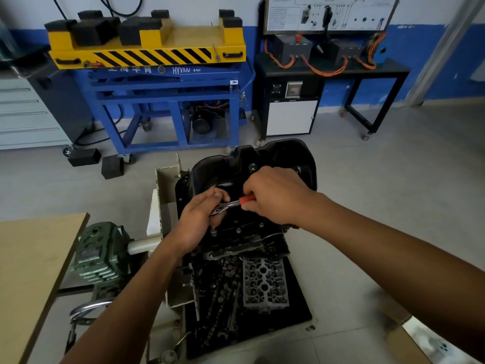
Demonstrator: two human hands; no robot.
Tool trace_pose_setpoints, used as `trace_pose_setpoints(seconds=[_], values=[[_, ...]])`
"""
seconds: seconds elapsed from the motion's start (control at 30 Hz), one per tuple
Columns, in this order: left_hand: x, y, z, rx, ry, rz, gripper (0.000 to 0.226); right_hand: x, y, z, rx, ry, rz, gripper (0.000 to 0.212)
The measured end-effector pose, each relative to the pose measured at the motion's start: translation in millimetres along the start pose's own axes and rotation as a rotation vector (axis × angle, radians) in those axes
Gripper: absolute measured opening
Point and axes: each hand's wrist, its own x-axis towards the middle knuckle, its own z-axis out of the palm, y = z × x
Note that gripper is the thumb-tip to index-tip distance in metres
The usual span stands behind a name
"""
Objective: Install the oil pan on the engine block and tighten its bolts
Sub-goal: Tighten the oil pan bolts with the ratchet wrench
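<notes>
A black oil pan lies on top of the dark engine block at the centre. My right hand grips the red handle of a ratchet wrench, which lies across the pan's near flange. My left hand is closed around the wrench's metal head, pressing it down near the flange's left corner. Bolt heads show along the flange's near edge. The socket under my left hand is hidden.
A black tray below the block holds a camshaft, several small parts and a grey cylinder head. A green gearbox and a wooden tabletop are on the left. A blue lift cart and a black bench stand behind.
</notes>
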Motion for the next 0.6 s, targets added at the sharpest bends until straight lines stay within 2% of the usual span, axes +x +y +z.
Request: trace_pose_setpoints(seconds=[0.17, 0.3, 0.4, 0.53, 0.6], values=[[3.7, -2.0, -4.2, 0.028, -0.065, -0.034, 0.044, 7.8, 2.1, 3.7, 0.011, 0.079, -0.012, 0.020], [3.0, -1.6, 1.5, 0.008, 0.026, 0.009, 0.037, 2.2, 4.1, 10.4, 0.030, 0.079, -0.005, 0.023], [3.6, -3.2, 7.5, 0.023, 0.138, 0.046, 0.024, -5.9, 0.0, 7.9, 0.074, 0.036, 0.020, 0.032], [7.7, -0.4, 10.8, 0.029, 0.240, 0.061, 0.022, -18.3, -22.9, 9.2, 0.318, -0.152, 0.001, 0.045], [9.9, 0.4, 12.0, 0.034, 0.262, 0.074, 0.021, -23.2, -42.1, 15.6, 0.396, -0.167, -0.018, 0.051]])
